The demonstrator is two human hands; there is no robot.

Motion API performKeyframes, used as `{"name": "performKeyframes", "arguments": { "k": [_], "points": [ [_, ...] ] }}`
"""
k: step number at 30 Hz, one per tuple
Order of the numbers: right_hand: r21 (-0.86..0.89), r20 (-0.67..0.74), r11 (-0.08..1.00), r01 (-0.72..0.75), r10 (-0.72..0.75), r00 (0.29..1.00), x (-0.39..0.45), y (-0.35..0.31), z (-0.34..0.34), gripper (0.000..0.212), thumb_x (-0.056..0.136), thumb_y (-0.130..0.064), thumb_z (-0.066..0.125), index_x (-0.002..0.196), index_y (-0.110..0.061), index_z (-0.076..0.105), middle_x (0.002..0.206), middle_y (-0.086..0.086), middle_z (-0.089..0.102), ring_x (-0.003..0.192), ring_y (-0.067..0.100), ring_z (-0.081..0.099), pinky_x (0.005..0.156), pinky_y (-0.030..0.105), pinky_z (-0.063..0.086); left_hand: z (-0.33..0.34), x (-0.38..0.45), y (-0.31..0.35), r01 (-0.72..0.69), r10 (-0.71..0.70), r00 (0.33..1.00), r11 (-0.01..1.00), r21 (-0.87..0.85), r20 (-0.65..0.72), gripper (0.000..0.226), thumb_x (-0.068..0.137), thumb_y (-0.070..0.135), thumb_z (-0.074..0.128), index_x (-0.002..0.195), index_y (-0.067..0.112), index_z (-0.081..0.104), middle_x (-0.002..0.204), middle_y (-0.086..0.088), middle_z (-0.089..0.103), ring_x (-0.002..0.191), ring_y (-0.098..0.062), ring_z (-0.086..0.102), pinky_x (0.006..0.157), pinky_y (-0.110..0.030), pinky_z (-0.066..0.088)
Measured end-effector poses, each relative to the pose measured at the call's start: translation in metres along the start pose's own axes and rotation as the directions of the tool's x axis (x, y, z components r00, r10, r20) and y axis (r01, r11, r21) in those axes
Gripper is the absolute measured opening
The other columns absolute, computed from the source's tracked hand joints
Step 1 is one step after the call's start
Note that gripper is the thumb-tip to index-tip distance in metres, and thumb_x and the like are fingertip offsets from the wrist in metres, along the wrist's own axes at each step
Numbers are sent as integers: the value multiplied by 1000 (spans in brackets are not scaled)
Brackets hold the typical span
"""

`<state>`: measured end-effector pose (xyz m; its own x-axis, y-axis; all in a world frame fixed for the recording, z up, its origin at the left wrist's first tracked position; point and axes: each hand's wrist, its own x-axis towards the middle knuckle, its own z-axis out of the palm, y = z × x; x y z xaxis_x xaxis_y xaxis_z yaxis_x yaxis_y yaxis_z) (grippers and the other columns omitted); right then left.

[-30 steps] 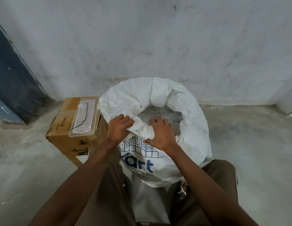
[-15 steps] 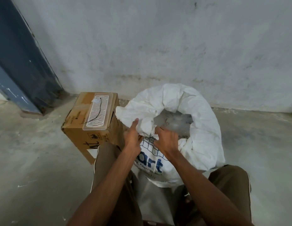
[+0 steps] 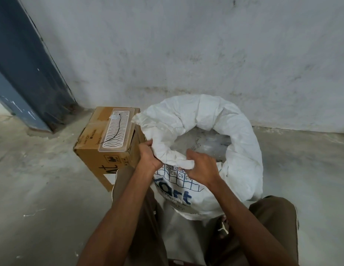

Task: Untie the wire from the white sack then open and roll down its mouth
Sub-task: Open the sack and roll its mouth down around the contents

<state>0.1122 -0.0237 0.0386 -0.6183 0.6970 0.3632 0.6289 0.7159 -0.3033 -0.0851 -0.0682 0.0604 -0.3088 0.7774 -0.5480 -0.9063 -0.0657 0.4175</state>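
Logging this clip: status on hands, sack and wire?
Left hand and right hand both grip the near rolled rim. White sack open, mouth rolled down. Wire off, on tray atop box. Nothing obstructing.

White sack [image 3: 242, 143] upright, mouth open, rim rolled down; black wire [image 3: 117, 129] on box-top tray.

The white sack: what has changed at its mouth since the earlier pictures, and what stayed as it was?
The left hand shifted outward along the rolled rim of the white sack; the right hand keeps gripping the near fold. The mouth gapes wider. The wire stays on the tray atop the cardboard box.
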Motion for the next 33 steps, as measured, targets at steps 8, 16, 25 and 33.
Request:
{"name": "performKeyframes", "arguments": {
  "k": [8, 16, 25, 33],
  "points": [
    [-183, 122, 981, 72, -50, 991, -5, 26, -10, 40, 69, -50, 79, 98, -30, 59, 79, -4, 72, 73, 24, 72, 57, 31, 53, -14, 12, 21, -1, 1, 1000, 1000, -22, -11, 52, 105, 29, 29, 148, 5, 45, 152, -20, 45, 139, -40, 43, 113, -53, 35],
    [86, 271, 996, -24, 0, 963, 2, -18, -12, 88, 52, -83, 68, 122, -35, 47, 110, -13, 61, 95, 10, 60, 78, 33, 42, -17, -1, 1, 26, 11, 982, 982, 188, -191, 56, 103, 37, 33, 152, 12, 41, 156, -14, 43, 143, -36, 41, 116, -54, 34],
    [-177, 206, 982, 71, -33, 978, 5, -44, 5, 56, 70, -24, 74, 124, -20, 60, 92, 2, 72, 79, 30, 70, 62, 28, 38, -24, -1, 11, -116, 530, 823, 511, 852, -206, 87, 83, 75, 55, 145, 16, 43, 143, -8, 54, 128, -33, 54, 108, -51, 44],
    [-227, 171, 972, 67, -28, 985, 1, -47, 2, 47, 62, -23, 79, 108, -20, 67, 74, -2, 67, 61, 27, 65, 54, 24, 34, -22, 8, 23, -70, 238, 969, 518, 852, -64, 41, 99, 26, 60, 132, 2, 57, 133, -12, 62, 101, -24, 62, 78, -33, 54]
  ]
}}
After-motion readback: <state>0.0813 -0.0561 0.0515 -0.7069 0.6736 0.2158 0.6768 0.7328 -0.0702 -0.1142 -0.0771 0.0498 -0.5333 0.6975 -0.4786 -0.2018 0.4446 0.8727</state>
